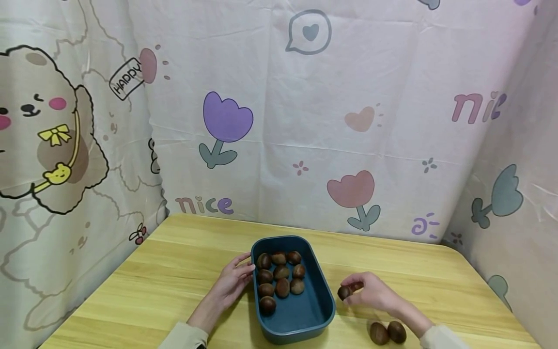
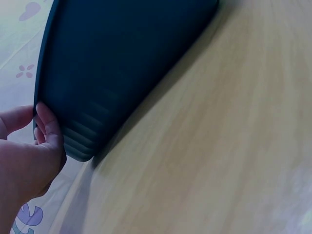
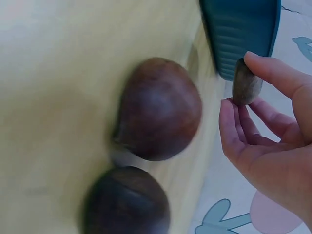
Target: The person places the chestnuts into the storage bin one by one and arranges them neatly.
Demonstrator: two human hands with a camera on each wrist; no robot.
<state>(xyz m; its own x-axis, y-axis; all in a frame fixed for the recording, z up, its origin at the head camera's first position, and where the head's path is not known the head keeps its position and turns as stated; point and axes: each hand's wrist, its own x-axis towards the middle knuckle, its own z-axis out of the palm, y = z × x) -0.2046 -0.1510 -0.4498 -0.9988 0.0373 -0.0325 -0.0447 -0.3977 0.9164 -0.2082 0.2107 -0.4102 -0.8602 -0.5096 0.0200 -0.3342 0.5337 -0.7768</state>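
A dark blue rectangular container [image 1: 305, 310] stands on the table with several brown chestnuts [image 1: 282, 287] in its far and left parts. My left hand [image 1: 233, 283] is at its left side; in the left wrist view, thumb and fingers pinch the rim. To the right of the container, my right hand [image 1: 372, 291] holds a chestnut [image 3: 247, 83] between thumb and fingertips, above the table. A reddish-brown patch shows between those fingers in the head view; I cannot tell whether it is a second chestnut. Two more chestnuts [image 1: 388, 333] lie side by side near the right forearm.
The light wooden table [image 1: 174, 261] spreads around the container. A pale printed curtain [image 1: 296, 121] hangs behind the table and along both sides. The table's rounded far right corner [image 1: 453, 252] sits close to the curtain.
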